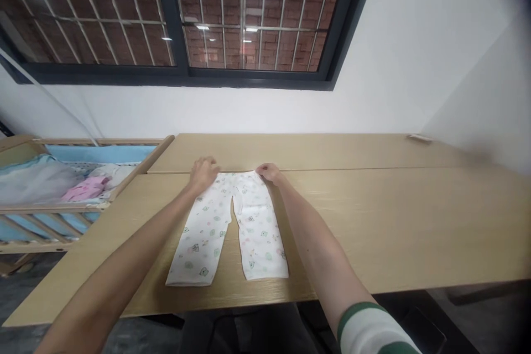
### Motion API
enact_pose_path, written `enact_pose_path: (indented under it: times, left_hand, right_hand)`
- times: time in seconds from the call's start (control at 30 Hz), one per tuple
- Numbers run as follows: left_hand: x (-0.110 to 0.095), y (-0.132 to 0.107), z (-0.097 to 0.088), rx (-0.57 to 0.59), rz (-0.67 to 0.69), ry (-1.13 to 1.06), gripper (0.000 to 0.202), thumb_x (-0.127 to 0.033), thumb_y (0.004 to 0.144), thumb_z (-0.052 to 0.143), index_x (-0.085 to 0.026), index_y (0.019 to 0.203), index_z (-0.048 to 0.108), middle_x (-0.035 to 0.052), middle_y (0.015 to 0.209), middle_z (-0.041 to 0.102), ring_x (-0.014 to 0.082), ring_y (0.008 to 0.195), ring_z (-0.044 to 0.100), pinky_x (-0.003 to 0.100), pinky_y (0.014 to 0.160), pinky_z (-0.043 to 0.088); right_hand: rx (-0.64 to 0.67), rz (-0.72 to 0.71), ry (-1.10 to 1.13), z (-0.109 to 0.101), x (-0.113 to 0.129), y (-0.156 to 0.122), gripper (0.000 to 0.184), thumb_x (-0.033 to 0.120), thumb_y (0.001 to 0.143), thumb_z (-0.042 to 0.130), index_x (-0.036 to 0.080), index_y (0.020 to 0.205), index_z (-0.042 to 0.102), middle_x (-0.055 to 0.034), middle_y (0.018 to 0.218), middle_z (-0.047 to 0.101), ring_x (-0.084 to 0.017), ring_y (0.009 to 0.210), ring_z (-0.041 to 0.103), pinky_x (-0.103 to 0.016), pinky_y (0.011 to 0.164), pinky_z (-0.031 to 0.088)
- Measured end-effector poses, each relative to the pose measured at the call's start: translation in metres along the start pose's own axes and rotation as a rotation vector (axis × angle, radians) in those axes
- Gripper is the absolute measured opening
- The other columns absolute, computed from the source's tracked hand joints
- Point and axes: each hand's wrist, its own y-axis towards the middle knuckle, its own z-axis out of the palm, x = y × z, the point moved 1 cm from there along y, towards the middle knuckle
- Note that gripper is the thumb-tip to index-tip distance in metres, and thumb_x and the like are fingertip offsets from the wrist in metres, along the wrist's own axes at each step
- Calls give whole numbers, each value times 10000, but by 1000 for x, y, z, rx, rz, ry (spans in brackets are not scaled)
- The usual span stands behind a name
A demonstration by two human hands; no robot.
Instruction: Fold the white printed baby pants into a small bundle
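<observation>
A pair of white baby pants [209,227] with a small green and pink print lies spread out on the wooden table, its legs toward me and its waistband away. At the waistband's left corner is my left hand [203,173], fingers curled in and slightly blurred, closed on the fabric's edge. My right hand [269,172] pinches the waistband's right corner between thumb and fingers. Both legs rest flat and apart, with bare wood showing between them.
The pale wooden table [373,215] has a seam running across it near the wall. On the left stands a wooden crib [53,210] with blue lining, bedding and a pink cloth [86,188]. A small light-coloured object [420,138] sits at the table's far right edge.
</observation>
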Motion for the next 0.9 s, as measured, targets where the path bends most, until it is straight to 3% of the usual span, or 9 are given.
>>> enact_pose_path:
  times: [0.07, 0.17, 0.23, 0.37, 0.53, 0.73, 0.9]
  left_hand:
    - [-33, -27, -2, 97, 92, 13, 234, -350, 932, 583, -178, 1075, 652, 125, 1150, 691, 284, 1132, 611, 359, 978, 443]
    - [-85, -90, 8, 318, 215, 28, 265, -469, 891, 622, -212, 920, 677, 74, 886, 730, 256, 838, 681, 335, 774, 497]
    - [-116, -137, 17, 546, 363, 114, 389, -547, 931, 507, -205, 895, 689, 112, 871, 727, 284, 804, 694, 365, 712, 501]
    - [-150, -199, 32, 688, 498, 221, 520, -578, 943, 422, -170, 865, 735, 184, 839, 722, 354, 822, 712, 441, 705, 514]
    - [-155, -213, 48, 706, 527, 222, 589, -627, 919, 425, -144, 892, 761, 204, 862, 729, 378, 820, 713, 464, 696, 529]
    - [-152, -216, 54, 692, 497, 240, 409, -371, 941, 412, -156, 914, 759, 194, 912, 737, 340, 853, 718, 426, 704, 531]
    - [-147, -219, 50, 662, 472, 197, 337, -310, 914, 439, -170, 869, 743, 171, 876, 734, 318, 832, 714, 393, 682, 512]
  right_hand:
    - [22, 8, 29, -1, -1, 1, 84, 215, 783, 708, 136, 792, 736, -40, 767, 737, -132, 660, 629, -221, 647, 491]
    - [50, 21, 55, 0, -1, 3, 89, 216, 763, 732, 130, 777, 749, -41, 727, 730, -134, 644, 618, -224, 630, 484]
    - [60, 25, 66, 0, -1, 3, 93, 211, 750, 747, 126, 786, 758, -43, 719, 729, -136, 656, 620, -223, 635, 483]
    - [64, 21, 69, -2, 0, 2, 121, 229, 728, 779, 130, 798, 768, -44, 752, 738, -135, 680, 626, -223, 657, 484]
    - [31, 18, 42, 2, -1, 4, 158, 254, 699, 806, 138, 792, 752, -47, 797, 743, -149, 721, 645, -230, 673, 492]
    - [-35, 1, -29, 12, -7, 11, 112, 231, 715, 762, 157, 784, 713, -29, 806, 726, -148, 753, 647, -227, 705, 491]
    - [-64, -25, -86, 15, -7, 10, 61, 201, 737, 723, 163, 744, 675, -28, 788, 707, -149, 771, 631, -225, 732, 479]
